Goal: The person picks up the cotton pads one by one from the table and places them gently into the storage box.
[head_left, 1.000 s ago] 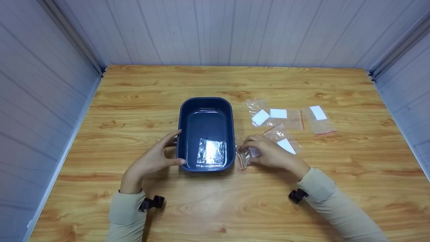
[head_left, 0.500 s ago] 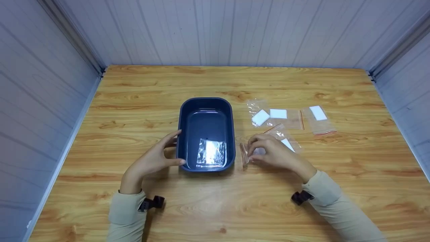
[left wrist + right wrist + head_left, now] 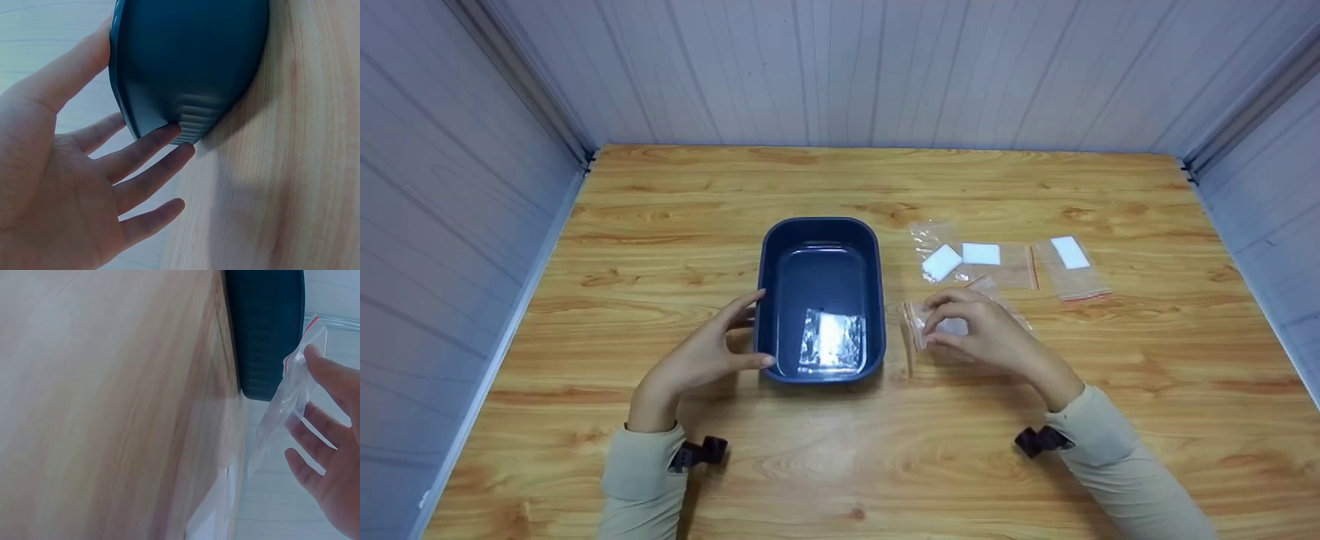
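Observation:
A dark blue rectangular tub stands mid-table. My left hand rests against its left side, the thumb at the rim and the other fingers spread fairly straight; the left wrist view shows two fingertips by the ribbed outer wall. Inside the tub lies a shiny clear bag with a bright white patch. To the tub's right, my right hand pinches a clear zip bag between thumb and fingers. Its red-lined zip edge points toward the tub, and the bag hangs above the table in the right wrist view.
More zip bags with white cards lie at the right: one at the back, one beside it, one farther right. Another bag is partly hidden behind my right hand. Pale panel walls enclose the wooden table.
My right hand has shifted a little right and away from me, lifting the pinched zip bag from beside the tub. The left hand and the tub have stayed put.

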Motion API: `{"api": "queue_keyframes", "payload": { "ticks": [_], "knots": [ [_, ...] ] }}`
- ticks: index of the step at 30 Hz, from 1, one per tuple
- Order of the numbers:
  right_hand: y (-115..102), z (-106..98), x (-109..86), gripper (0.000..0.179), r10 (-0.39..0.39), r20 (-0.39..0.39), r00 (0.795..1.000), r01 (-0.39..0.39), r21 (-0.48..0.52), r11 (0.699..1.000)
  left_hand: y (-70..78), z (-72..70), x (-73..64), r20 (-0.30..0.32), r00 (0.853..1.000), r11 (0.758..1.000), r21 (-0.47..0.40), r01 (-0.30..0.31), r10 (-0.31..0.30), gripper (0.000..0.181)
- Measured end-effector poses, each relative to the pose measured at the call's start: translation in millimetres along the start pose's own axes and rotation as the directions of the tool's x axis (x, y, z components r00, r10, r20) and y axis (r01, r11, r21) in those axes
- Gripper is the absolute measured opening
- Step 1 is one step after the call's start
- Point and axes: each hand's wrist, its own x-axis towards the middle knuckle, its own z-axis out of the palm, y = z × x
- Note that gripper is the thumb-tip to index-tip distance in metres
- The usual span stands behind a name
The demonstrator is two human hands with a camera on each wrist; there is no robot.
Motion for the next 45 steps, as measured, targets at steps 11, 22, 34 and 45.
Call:
{"api": "queue_keyframes", "payload": {
  "ticks": [11, 22, 34, 45],
  "knots": [
    [-11.5, -4.8, 3.0, 0.004, -0.049, -0.053, 0.997, 0.05, 0.006, 0.999, -0.7, -0.4, -0.5, 0.004, 1.0, 1.0, -0.007, 0.008, -0.008, 0.096],
    [-21.5, -4.9, 13.6, 0.01, -0.204, -0.179, 0.962, 0.21, 0.016, 0.978, -0.1, -0.9, 0.2, 0.007, 1.0, 1.0, -0.017, 0.0, 0.001, 0.096],
    [-41.5, -3.3, 24.0, 0.009, -0.21, -0.166, 0.964, 0.218, 0.034, 0.975, -0.7, -0.1, 0.0, 0.006, 1.0, 1.0, -0.018, 0.011, -0.011, 0.095],
    [-57.2, 3.4, 40.2, 0.007, -0.326, -0.172, 0.93, 0.331, 0.001, 0.944, -0.3, 0.5, 0.5, 0.007, 1.0, 1.0, -0.031, -0.007, 0.008, 0.094]
  ]
}}
